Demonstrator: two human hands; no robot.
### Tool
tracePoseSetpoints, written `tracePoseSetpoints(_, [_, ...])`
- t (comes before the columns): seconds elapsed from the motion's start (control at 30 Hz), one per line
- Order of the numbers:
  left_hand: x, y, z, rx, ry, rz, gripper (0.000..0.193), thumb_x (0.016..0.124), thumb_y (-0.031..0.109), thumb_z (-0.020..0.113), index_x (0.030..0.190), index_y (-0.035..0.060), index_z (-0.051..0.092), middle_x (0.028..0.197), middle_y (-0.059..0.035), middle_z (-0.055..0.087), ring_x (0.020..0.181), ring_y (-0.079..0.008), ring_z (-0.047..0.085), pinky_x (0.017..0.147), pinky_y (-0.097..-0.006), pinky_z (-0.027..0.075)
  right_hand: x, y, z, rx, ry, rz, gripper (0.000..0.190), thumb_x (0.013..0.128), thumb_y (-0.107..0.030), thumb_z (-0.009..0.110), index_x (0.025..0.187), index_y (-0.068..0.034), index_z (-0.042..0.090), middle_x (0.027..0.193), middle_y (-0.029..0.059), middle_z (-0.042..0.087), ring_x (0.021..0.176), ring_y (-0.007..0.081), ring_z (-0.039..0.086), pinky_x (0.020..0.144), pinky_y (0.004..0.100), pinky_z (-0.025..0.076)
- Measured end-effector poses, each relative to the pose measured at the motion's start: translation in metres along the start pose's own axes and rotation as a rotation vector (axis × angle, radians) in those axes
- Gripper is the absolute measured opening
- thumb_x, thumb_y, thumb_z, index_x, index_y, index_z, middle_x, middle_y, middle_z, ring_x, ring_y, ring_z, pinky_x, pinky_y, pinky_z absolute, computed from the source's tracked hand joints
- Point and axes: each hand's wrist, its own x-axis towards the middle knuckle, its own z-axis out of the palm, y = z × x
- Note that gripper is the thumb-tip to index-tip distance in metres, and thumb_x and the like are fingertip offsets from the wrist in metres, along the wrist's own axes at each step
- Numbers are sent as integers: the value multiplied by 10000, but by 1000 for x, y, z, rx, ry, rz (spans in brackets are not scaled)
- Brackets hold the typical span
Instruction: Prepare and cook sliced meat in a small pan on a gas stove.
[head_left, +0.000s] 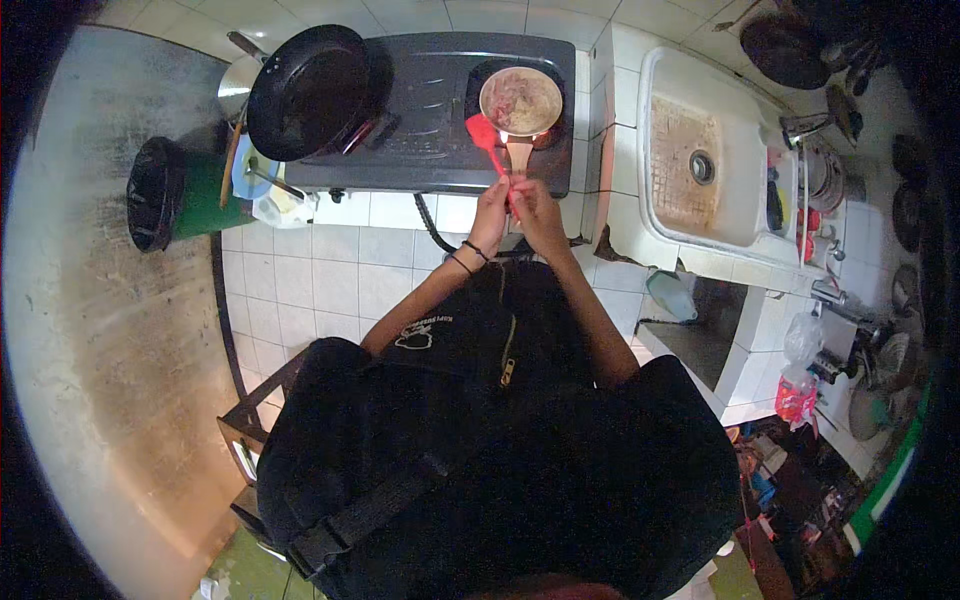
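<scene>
A small light-coloured frying pan (556, 105) sits over the lit right burner of a black gas stove (431, 105). Pinkish pieces of food, perhaps meat, and pale bubbling liquid (534, 105) fill it. Its beige handle (519, 156) points towards me. My left hand (489, 217) grips a red silicone spatula (482, 133), whose head is beside the pan's left rim, outside the food. The fingers of my right hand (541, 221) pinch the lower part of the same spatula handle, just below the pan handle's end.
A large black wok (311, 94) covers the stove's left side. Left of it are a blue plate (251, 171) with a utensil and a green bin (210, 184) lined in black. To the right is a stained sink (682, 169); a dish rack (814, 172) stands beyond it.
</scene>
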Motion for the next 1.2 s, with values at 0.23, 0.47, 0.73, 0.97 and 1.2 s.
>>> tracePoseSetpoints(0.23, [14,-39,-7,256,228,276,346,915,364,408,998,57,546,820,-18,584,669,-89,568,561,-206,471,22,-11,-22,202,7,290,203,906,-233,455,965,-41,489,631,17,503,522,119,475,507,264,427])
tracePoseSetpoints(0.47, [32,-38,-6,-272,26,-360,299,862,441,485,834,144,465,584,61,411,455,-52,384,398,-188,301,98,-54,-72,-1051,-228,-272,159,819,-132,484,934,-56,564,758,185,589,678,330,588,610,418,471])
tracePoseSetpoints(0.73, [36,-46,18,-174,115,-329,353,862,497,443,772,157,406,541,65,328,398,-48,303,351,-190,225,141,3,-18,-1186,-58,-377,133,763,-77,470,764,0,579,719,229,590,690,351,610,572,401,500])
tracePoseSetpoints(0.97, [22,-42,6,-55,-14,-255,341,877,466,438,789,138,414,566,46,352,415,-60,321,357,-197,239,118,-29,-62,-875,69,-240,159,791,-114,493,886,-22,581,766,205,603,761,353,600,661,420,484])
tracePoseSetpoints(1.2, [-5,-27,23,43,18,-265,375,867,489,441,771,126,420,542,39,357,402,-61,335,354,-200,249,83,-28,-48,-1045,-51,-338,107,781,-67,468,797,11,540,697,216,586,715,384,596,654,466,474])
